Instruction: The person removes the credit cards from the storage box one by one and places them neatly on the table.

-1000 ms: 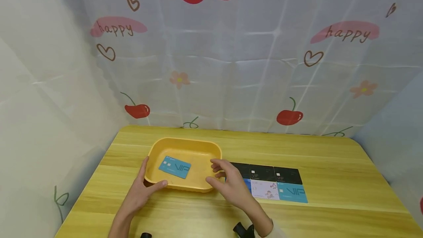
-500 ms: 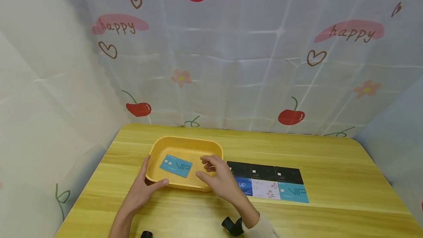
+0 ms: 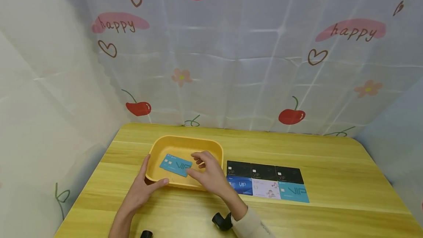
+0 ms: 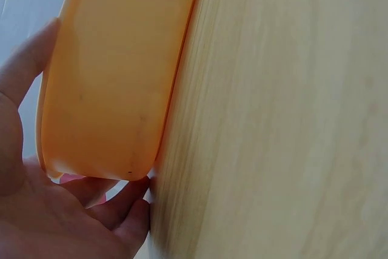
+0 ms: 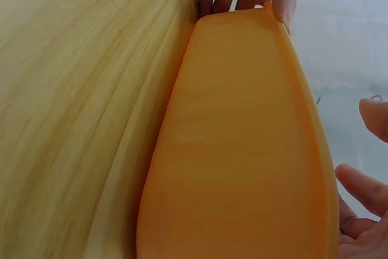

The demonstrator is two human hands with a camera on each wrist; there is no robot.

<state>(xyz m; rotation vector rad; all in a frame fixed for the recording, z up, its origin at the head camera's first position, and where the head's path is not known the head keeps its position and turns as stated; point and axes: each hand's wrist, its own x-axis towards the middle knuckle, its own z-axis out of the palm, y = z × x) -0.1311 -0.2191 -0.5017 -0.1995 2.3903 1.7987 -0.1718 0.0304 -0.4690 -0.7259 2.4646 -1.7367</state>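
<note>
Holding the near-left corner of a yellow plastic tray on the wooden desk, left hand; right hand hovering with relaxed fingers over the tray's teal VIP card, grasping nothing

Six VIP cards in two rows on wooden table; cherry-print backdrop behind

the left hand lies at about seven o'clock, forearm bare, thumb stretched toward two o'clock and fingers curved away at eleven, cupping rather than clenched. the right hand reaches toward ten o'clock (cuff at its wrist), thumb and forefinger extended and apart, the other fingers loosely curled.
</note>
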